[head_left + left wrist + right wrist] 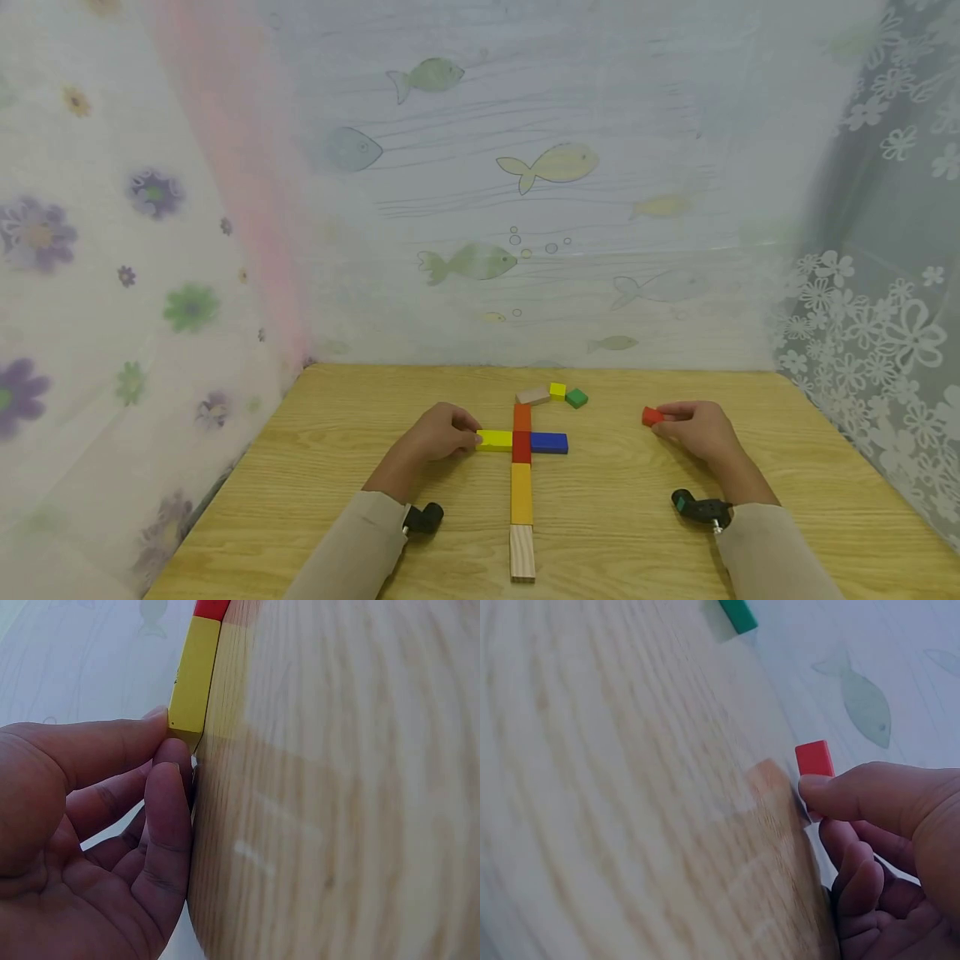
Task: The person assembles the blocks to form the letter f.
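Note:
Several wooden blocks form a cross on the table. A red block (521,447) is at its middle, an orange block (522,417) beyond it and a blue block (549,443) to the right. On the near side lie a yellow-orange block (521,493) and a plain wood block (522,552). My left hand (442,432) pinches the outer end of the yellow block (193,675), which forms the cross's left arm. Off to the right, my right hand (697,427) holds a small red block (814,758) between thumb and fingers, close over the table.
Past the cross's far end lie a pale wood block (533,396), a small yellow block (558,392) and a green block (577,398). Behind the wooden table (337,500) hangs a fish-print curtain (555,208); flower-print sheets border both sides.

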### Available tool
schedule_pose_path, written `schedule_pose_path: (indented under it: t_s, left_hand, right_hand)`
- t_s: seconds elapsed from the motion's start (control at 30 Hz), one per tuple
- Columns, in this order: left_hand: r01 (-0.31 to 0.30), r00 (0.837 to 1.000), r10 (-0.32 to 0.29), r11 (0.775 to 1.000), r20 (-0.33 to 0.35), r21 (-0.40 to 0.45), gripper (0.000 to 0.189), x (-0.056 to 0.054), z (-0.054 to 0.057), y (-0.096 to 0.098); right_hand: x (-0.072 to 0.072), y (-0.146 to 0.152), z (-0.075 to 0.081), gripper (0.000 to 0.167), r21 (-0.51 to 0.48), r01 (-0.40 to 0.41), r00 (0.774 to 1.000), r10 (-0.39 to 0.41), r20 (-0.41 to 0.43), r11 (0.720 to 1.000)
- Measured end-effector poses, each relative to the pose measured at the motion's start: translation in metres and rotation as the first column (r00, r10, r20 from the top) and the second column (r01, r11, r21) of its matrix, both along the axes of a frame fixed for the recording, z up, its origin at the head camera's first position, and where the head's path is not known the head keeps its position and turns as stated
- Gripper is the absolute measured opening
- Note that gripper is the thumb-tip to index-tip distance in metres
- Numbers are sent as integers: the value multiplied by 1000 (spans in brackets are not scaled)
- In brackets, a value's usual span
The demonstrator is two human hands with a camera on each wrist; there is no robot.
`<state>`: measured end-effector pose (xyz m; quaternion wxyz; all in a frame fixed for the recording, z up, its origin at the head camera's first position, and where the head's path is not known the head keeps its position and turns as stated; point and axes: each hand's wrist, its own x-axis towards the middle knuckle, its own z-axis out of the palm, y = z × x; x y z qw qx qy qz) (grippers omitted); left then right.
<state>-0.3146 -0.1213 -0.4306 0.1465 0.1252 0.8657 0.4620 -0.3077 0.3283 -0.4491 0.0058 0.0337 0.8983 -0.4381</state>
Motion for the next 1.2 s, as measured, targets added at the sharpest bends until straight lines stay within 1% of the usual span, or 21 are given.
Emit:
schedule_pose_path:
  t_s: [0.17, 0.33, 0.5, 0.63, 0.83, 1.03, 1.2]
  left_hand:
    - [0, 1000, -1, 1000, -4, -6, 23, 0, 0, 0]
    - [5, 1000, -5, 1000, 1, 2, 23, -1, 1, 1]
    - [5, 1000, -5, 1000, 0, -1, 23, -1, 0, 1]
    - [-5, 1000, 5, 1000, 1, -5, 23, -1, -1, 0]
    - [-8, 1000, 8, 1000, 7, 1, 24, -1, -1, 0]
    - [-10, 1000, 10, 1000, 11, 3, 23, -1, -1, 0]
    - [-7, 1000, 7, 1000, 10, 0, 23, -1, 0, 0]
  right_hand:
    - [0, -1, 3, 52, -9, 18, 1000, -18, 10, 1000]
    - [-1, -2, 5, 55, -29, 7, 1000, -7, 14, 1000]
    - [-2, -5, 7, 55, -35, -21, 1000, 21, -11, 999]
    - [-5, -9, 9, 55, -47, -39, 999, 38, -18, 998]
    - [-8, -15, 9, 58, -69, -44, 999, 43, -16, 997]
    - [-13, -20, 9, 55, -69, -41, 999, 40, -18, 997]
    - [-17, -24, 10, 54, -118, -29, 1000, 28, -6, 993]
